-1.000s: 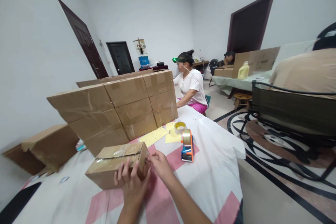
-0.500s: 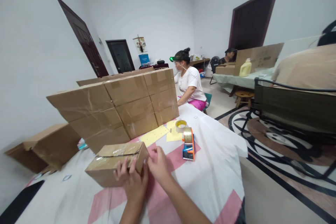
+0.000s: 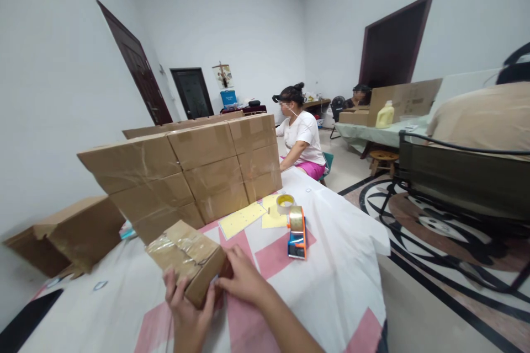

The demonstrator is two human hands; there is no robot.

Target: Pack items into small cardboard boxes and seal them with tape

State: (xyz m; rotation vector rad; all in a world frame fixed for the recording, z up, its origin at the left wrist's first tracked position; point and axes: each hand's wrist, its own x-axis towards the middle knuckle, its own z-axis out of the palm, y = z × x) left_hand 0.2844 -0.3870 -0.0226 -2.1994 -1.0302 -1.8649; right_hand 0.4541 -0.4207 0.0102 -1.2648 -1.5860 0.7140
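A small cardboard box (image 3: pixel 207 273), its top crossed by shiny clear tape, sits turned at an angle in front of me on the table. My left hand (image 3: pixel 188 300) grips its near left corner, fingers on the side and thumb toward the front end. My right hand (image 3: pixel 240 276) is at the box's right end, fingers bent against the cardboard and thumb close to the left thumb. A tape dispenser (image 3: pixel 297 234) with an orange and blue body lies right of the hands, beside a loose tape roll (image 3: pixel 285 203).
Stacked cardboard boxes (image 3: pixel 215 165) form a wall behind the small box. Yellow sheets (image 3: pixel 242 219) lie on the white and pink tablecloth (image 3: pixel 339 265). An open carton (image 3: pixel 83 231) is at left. A person in a white shirt (image 3: pixel 304 135) sits beyond; others sit at right.
The small box has been swung round, its right end now nearer me. My left hand shifted left and down to its corner; my right hand came down against the end.
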